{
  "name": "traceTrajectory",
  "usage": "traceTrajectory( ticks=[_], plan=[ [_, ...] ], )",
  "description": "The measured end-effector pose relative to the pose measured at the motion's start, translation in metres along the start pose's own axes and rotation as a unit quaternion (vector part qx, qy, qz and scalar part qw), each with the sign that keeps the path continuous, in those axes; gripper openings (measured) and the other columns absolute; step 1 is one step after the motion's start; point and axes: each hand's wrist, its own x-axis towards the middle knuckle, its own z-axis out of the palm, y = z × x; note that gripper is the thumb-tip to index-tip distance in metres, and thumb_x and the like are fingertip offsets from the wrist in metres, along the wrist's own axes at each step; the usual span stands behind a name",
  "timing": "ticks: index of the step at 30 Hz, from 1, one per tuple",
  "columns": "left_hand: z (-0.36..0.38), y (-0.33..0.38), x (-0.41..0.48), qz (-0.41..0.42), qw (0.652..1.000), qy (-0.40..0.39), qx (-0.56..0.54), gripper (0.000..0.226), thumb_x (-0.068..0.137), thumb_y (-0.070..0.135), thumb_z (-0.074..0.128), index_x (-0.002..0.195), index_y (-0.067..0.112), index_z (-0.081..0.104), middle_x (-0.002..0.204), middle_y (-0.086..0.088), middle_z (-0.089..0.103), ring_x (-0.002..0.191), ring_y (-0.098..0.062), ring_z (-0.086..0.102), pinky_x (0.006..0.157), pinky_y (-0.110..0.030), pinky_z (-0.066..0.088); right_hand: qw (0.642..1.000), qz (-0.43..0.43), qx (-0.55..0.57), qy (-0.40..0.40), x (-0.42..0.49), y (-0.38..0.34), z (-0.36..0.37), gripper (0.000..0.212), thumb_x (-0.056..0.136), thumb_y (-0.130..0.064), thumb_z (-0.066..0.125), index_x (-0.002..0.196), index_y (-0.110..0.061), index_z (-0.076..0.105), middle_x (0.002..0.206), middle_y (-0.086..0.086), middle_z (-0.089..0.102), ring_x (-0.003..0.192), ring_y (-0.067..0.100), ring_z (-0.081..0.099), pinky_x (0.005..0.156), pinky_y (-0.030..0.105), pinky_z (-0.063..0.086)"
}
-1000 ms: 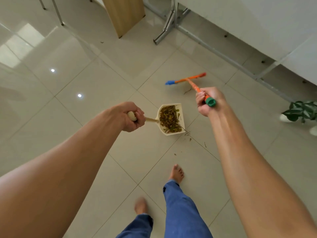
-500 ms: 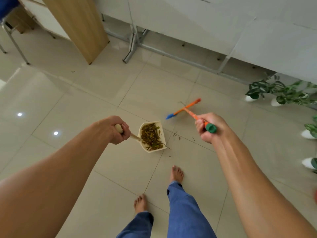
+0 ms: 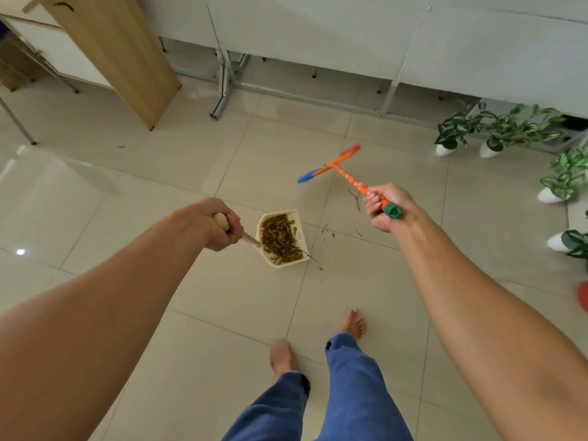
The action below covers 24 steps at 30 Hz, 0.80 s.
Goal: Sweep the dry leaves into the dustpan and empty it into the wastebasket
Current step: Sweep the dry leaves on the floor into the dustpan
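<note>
**Dustpan loaded, broom raised**

My left hand [image 3: 212, 225] is clenched on the wooden handle of the cream plastic dustpan [image 3: 301, 237], dry brown-green leaves [image 3: 280, 239] inside. Right of it, my right hand [image 3: 386, 205] grasps the orange broom [image 3: 347, 173]. Stray twigs [image 3: 355, 198] lie between.

The cream dustpan [image 3: 283, 238] is held above the tiled floor [image 3: 350, 281], loaded with dry brown-green leaves [image 3: 280, 238]. The orange-handled broom [image 3: 345, 173] with a blue-tipped head hangs just right of the dustpan. A few leaf scraps [image 3: 327, 232] lie on the floor beside the dustpan.
</note>
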Motion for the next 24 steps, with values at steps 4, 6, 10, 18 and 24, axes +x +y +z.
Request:
traceTrajectory(
  ticks=[4, 6, 10, 18, 24],
  plan=[
    [0.006, -0.006, 0.005, -0.011, 1.000, 0.001, 0.029, 0.013, 0.092, -0.007, 0.046, 0.086, 0.005, 0.046, 0.051, -0.008, 0.041, 0.032, -0.011, 0.035, 0.029, -0.012, 0.033, 0.998, 0.009, 0.044, 0.050, 0.017, 0.021, -0.027, 0.018, 0.098, -0.006, 0.036, 0.085, -0.008, 0.048, 0.041, -0.003, 0.037, 0.025, 0.002, 0.037, 0.024, 0.013, 0.028],
    [0.010, -0.007, 0.010, -0.018, 0.999, 0.003, 0.036, 0.015, 0.093, -0.007, 0.046, 0.086, 0.006, 0.045, 0.051, -0.008, 0.041, 0.032, -0.011, 0.035, 0.028, -0.012, 0.033, 0.995, 0.020, 0.077, 0.064, 0.004, 0.033, -0.044, 0.021, 0.097, -0.004, 0.035, 0.082, -0.004, 0.049, 0.039, -0.003, 0.036, 0.023, 0.003, 0.035, 0.024, 0.012, 0.028],
    [0.016, -0.010, 0.019, -0.030, 0.999, 0.013, 0.038, 0.018, 0.092, -0.007, 0.045, 0.088, 0.011, 0.045, 0.070, -0.001, 0.043, 0.040, -0.009, 0.037, 0.029, -0.012, 0.034, 0.979, 0.016, 0.201, 0.017, -0.063, 0.051, -0.084, 0.024, 0.078, 0.009, 0.063, 0.083, -0.007, 0.045, 0.044, -0.002, 0.040, 0.026, 0.002, 0.039, 0.025, 0.012, 0.030],
    [0.039, -0.011, 0.028, -0.033, 0.996, 0.042, 0.067, 0.013, 0.090, -0.004, 0.044, 0.087, 0.009, 0.046, 0.062, -0.003, 0.043, 0.047, -0.010, 0.041, 0.032, -0.013, 0.035, 0.991, -0.018, -0.049, 0.119, -0.148, 0.026, -0.120, 0.013, 0.099, -0.012, 0.043, 0.100, -0.014, 0.057, 0.052, -0.005, 0.041, 0.028, -0.002, 0.035, 0.024, 0.012, 0.024],
    [0.053, -0.018, 0.044, -0.018, 0.995, 0.074, 0.060, 0.010, 0.089, -0.002, 0.045, 0.090, 0.008, 0.046, 0.071, -0.006, 0.045, 0.054, -0.008, 0.045, 0.034, -0.013, 0.038, 0.790, -0.044, -0.540, 0.287, -0.118, 0.030, -0.137, 0.010, 0.085, -0.011, 0.062, 0.088, -0.003, 0.067, 0.055, 0.005, 0.060, 0.048, 0.019, 0.054, 0.049, 0.023, 0.042]
  ],
)
